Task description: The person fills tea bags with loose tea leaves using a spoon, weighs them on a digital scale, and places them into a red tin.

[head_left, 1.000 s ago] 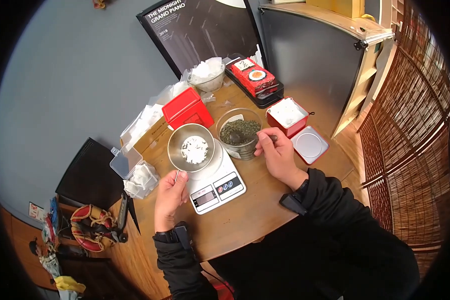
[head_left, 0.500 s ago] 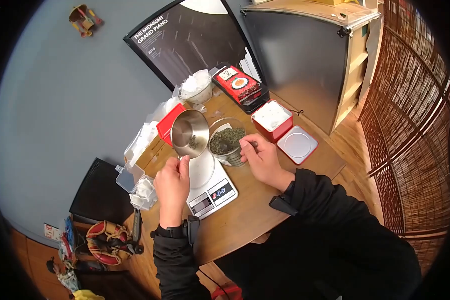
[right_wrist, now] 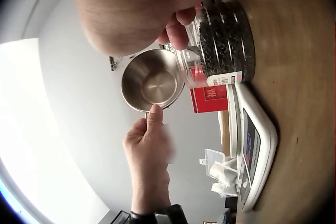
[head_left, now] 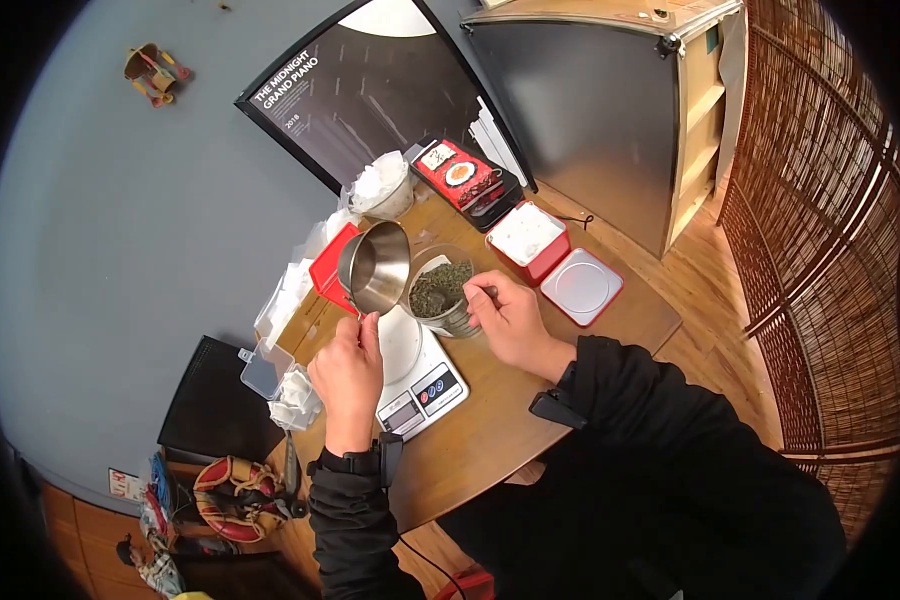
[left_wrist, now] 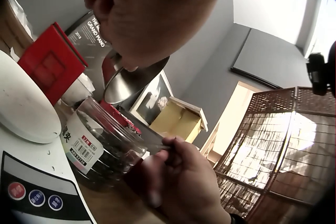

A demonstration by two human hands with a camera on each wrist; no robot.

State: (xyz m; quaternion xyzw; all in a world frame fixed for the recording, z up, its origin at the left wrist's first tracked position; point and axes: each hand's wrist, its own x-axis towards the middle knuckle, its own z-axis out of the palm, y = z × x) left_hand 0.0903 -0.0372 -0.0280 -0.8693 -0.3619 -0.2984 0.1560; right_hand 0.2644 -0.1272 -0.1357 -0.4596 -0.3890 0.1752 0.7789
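My left hand (head_left: 348, 370) grips the handle of a steel bowl (head_left: 378, 268). The bowl tilts steeply, its mouth facing the clear jar (right_wrist: 247, 40) beside it; its inside looks bare in the right wrist view. Dark green dried leaves (head_left: 440, 285) fill much of the jar, which carries a barcode label (left_wrist: 86, 152). With thumb and fingertips my right hand (head_left: 510, 320) pinches a spoon (left_wrist: 156, 146) at the jar's mouth. The spoon's far end reaches in among the leaves. Under the bowl stands a white kitchen scale (head_left: 430, 385), a few dark flecks on it.
A red box (head_left: 332, 268) stands behind the bowl. To the right are an open red tin (head_left: 545, 262) with white contents and its lid (head_left: 582, 288). Farther back sit a bowl of white packets (head_left: 382, 190) and a red package (head_left: 460, 172). A plastic box (head_left: 292, 398) lies left.
My left hand has lifted the bowl off the scale and tipped it towards the jar; the dark leaves seen inside it are gone. My right hand keeps its pinch on the spoon. The head view has shifted.
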